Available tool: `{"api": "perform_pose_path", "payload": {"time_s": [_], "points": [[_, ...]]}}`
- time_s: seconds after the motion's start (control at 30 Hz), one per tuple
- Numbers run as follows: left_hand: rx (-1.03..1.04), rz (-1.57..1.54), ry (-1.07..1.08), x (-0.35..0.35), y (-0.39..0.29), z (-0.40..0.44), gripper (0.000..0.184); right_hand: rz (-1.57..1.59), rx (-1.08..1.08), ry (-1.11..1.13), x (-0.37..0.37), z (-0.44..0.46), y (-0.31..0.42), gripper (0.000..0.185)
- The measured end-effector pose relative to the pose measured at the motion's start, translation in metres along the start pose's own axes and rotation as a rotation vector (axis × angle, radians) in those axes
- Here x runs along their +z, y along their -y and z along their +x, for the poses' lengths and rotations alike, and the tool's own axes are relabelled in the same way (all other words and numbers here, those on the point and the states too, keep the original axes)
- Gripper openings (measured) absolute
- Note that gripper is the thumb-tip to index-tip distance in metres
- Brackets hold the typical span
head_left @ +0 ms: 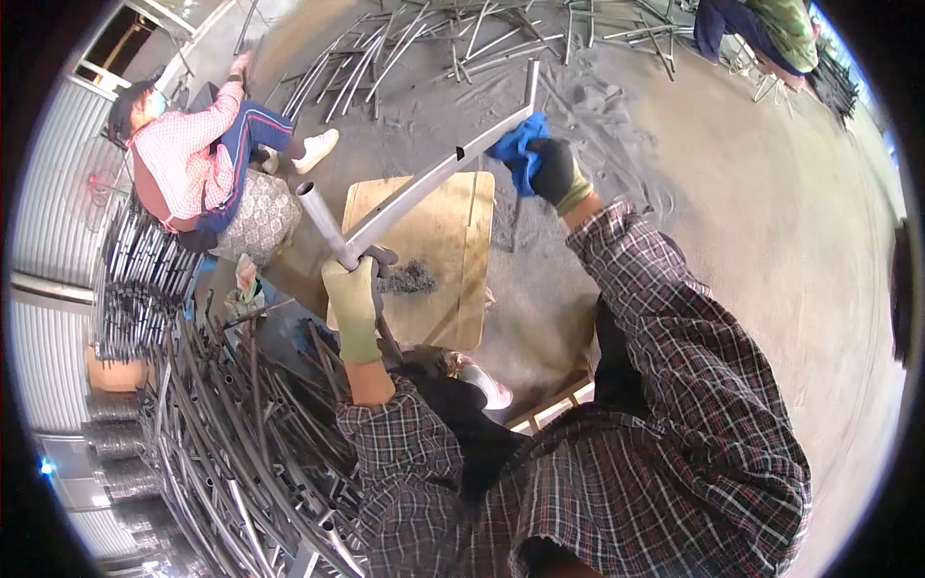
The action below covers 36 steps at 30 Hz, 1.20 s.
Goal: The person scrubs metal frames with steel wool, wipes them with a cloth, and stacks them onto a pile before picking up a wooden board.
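A grey metal tube frame (424,193) with a short upright piece at each end slants across the middle of the view. Around its near corner, my left hand (353,294) is closed, in a light glove with dark fingers. A crumpled blue cloth (515,152) is gripped in my gloved right hand (559,175) and lies against the tube near its far end. Beneath the frame is a pale wooden board (453,289) with a small heap of dark shavings (409,277) on it. The fingertips of both hands are partly hidden.
Many bent metal tubes (241,443) are piled at lower left, with stacked tubes (145,260) beyond. More tubes (385,48) lie on the far floor. A person (198,159) sits at left on a patterned sack (258,217); another person (761,29) is at upper right.
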<state>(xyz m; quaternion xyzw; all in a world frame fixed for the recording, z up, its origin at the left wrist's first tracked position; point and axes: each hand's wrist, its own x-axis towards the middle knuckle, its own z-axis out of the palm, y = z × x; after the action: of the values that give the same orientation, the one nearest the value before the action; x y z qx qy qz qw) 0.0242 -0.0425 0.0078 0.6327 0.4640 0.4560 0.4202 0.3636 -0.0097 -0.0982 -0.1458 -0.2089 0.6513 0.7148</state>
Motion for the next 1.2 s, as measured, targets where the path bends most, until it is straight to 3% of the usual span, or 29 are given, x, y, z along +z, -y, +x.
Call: {"api": "perform_pose_path", "payload": {"time_s": [0.03,0.17,0.2,0.37,0.4,0.5,0.7,0.73,0.77,0.8,0.83,0.87,0.9,0.93,0.97,1.03,1.1,1.17,1.2], "points": [[0.021,-0.037,0.029,0.001,0.002,-0.001,0.016,-0.056,0.032,0.043,-0.008,0.009,0.007,0.032],[-0.063,0.02,0.052,0.001,-0.004,-0.008,0.014,0.254,-0.001,0.035,-0.008,0.015,-0.007,0.033],[-0.075,0.044,0.051,0.0,-0.009,-0.012,0.014,0.339,0.025,-0.107,0.001,0.018,-0.013,0.038],[-0.015,-0.081,0.131,0.005,-0.05,-0.042,0.015,0.331,-0.138,0.04,0.001,0.021,-0.002,0.043],[-0.102,-0.034,0.104,0.001,-0.051,-0.046,0.015,0.363,-0.174,0.081,0.001,0.024,0.001,0.043],[-0.103,-0.037,0.09,-0.002,-0.068,-0.06,0.013,0.27,-0.261,0.104,0.043,0.011,0.026,0.044],[0.263,-0.037,0.118,0.004,-0.081,-0.073,0.009,-0.148,-0.28,0.2,0.155,-0.05,0.058,0.043],[0.151,-0.218,0.059,0.02,-0.088,-0.079,0.009,-0.165,-0.193,0.117,0.186,-0.072,0.046,0.039],[0.255,-0.315,0.169,0.023,-0.073,-0.077,0.006,-0.182,-0.112,0.034,0.216,-0.093,0.026,0.035],[0.124,-0.243,-0.012,0.035,-0.071,-0.085,0.013,-0.168,-0.115,0.04,0.236,-0.11,0.0,0.031],[0.259,-0.037,-0.092,0.038,-0.056,-0.085,0.02,-0.153,-0.122,0.05,0.248,-0.123,-0.017,0.026],[0.377,0.176,-0.203,0.041,-0.04,-0.086,0.028,-0.349,-0.033,0.131,0.257,-0.138,-0.008,0.024],[0.746,0.538,-0.218,0.04,-0.019,-0.078,0.036,-0.543,0.06,0.211,0.26,-0.148,0.007,0.023],[0.677,0.393,-0.213,0.047,-0.022,-0.085,0.034,-0.429,0.126,0.233,0.262,-0.15,0.004,0.018],[0.611,0.244,-0.216,0.055,-0.025,-0.093,0.031,-0.525,0.009,0.26,0.264,-0.148,0.003,0.019],[0.194,-0.41,-0.133,0.069,-0.018,-0.09,0.027,-0.705,-0.23,0.305,0.271,-0.144,0.008,0.02],[0.17,-0.016,0.112,0.069,-0.055,-0.108,0.026,-0.693,-0.303,0.309,0.29,-0.15,0.026,0.024],[0.292,0.228,0.349,0.056,-0.056,-0.107,0.029,-1.082,-0.41,0.436,0.28,-0.136,0.043,0.027],[0.379,0.347,0.431,0.04,-0.056,-0.112,0.03,-1.063,-0.302,0.356,0.277,-0.138,0.05,0.031]]}}
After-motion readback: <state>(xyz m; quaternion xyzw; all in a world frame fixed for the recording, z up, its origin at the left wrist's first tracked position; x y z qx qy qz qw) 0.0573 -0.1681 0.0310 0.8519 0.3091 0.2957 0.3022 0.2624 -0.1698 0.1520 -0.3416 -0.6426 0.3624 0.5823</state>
